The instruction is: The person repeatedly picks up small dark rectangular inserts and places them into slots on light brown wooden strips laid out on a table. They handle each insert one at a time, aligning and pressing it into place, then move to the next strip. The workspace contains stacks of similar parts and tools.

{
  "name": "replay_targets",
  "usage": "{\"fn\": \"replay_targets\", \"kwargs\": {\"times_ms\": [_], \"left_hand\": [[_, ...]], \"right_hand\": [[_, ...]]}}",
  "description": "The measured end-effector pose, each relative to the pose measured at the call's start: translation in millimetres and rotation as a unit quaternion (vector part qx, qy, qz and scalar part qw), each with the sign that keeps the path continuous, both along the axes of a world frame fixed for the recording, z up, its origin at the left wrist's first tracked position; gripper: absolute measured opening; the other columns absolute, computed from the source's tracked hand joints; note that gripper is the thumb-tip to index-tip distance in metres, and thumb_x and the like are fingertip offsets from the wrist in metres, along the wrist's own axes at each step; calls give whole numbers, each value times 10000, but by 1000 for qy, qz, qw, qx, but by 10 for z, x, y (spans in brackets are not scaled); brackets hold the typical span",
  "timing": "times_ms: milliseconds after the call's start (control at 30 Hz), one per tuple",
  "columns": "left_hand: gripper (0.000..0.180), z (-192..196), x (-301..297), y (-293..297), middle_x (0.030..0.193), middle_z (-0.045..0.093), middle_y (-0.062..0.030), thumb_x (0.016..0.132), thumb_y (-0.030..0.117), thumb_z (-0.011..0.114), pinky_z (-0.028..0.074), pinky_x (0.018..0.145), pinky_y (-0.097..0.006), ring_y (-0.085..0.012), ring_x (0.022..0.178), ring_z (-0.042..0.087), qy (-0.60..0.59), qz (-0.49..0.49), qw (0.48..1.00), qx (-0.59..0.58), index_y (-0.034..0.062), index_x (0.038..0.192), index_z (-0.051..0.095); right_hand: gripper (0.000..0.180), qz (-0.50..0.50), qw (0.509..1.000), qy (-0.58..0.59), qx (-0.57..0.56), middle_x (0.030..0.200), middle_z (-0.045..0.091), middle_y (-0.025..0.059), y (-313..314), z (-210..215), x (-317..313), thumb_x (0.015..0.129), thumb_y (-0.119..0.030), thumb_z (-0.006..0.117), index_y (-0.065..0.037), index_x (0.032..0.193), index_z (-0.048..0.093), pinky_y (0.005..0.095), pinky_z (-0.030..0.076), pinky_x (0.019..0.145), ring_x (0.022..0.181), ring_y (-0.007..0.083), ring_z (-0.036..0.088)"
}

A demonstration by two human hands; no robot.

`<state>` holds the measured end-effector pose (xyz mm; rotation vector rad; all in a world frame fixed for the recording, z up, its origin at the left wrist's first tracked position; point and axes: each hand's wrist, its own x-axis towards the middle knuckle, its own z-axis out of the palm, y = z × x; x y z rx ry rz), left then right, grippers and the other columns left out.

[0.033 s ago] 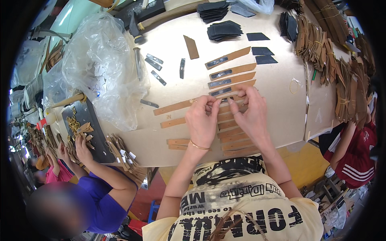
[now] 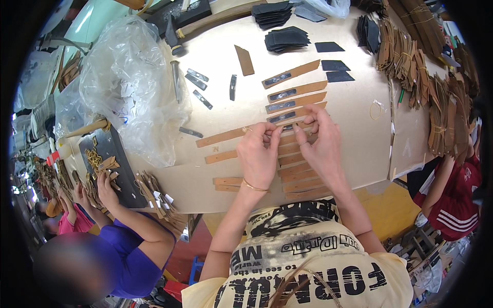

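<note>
My left hand (image 2: pixel 259 154) and my right hand (image 2: pixel 322 146) meet over the middle of the pale table (image 2: pixel 354 154). Fingertips of both pinch a brown strip (image 2: pixel 290 126) with a small dark piece on it. Just beyond the hands lie three brown strips with dark inserts (image 2: pixel 290 92), fanned side by side. Under and below my hands is a column of plain brown strips (image 2: pixel 303 179). Two more plain strips (image 2: pixel 221 138) lie to the left of my left hand.
Loose dark pieces (image 2: pixel 197 84) and a crumpled clear plastic bag (image 2: pixel 131 87) lie to the left. Stacks of dark patches (image 2: pixel 287 38) sit at the back, bundled brown strips (image 2: pixel 411 56) along the right. A person in purple (image 2: pixel 138 246) works at left, another in red (image 2: pixel 452 200) at right.
</note>
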<state>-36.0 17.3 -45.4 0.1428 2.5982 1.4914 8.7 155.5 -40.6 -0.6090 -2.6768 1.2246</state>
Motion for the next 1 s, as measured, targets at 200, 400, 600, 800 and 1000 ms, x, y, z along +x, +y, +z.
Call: {"fn": "replay_targets", "kwargs": {"times_ms": [200,400,600,800,1000], "left_hand": [[100,-65,90,2,859,585,-75,846,31,758,472,583,-307,-171,635,560,80,0,996,-49,12,905,680],[193,-130,129,-134,965,575,-65,833,-41,703,470,594,-315,-181,677,565,164,-21,983,-74,72,990,718],[385,-135,225,-273,1036,600,-49,799,-31,673,477,597,-313,-187,706,593,259,-133,926,-242,171,1117,750],[260,-113,172,-304,1041,608,-66,840,25,710,488,644,-329,-198,756,600,146,-68,982,-103,100,1088,739],[206,-77,117,-256,1033,617,-66,834,70,745,460,714,-354,-203,794,594,190,-64,968,-153,72,1040,740]], "right_hand": [[527,0,999,-13,-47,914,605,16,23,27,8,829,-14,680,-115,1323,525,357,377,795,709,161,601],[454,6,999,11,-38,909,594,18,16,6,28,831,21,641,-125,1257,588,365,374,786,807,188,601],[337,103,986,67,108,1005,568,30,14,-60,118,786,33,668,-149,1058,747,363,378,777,832,191,559],[377,135,981,54,130,1087,585,59,29,-17,164,764,33,668,-123,1101,734,348,402,833,851,193,583],[331,166,958,113,204,1042,582,68,-126,48,114,785,-59,693,-63,1116,687,378,423,841,916,217,579]]}}
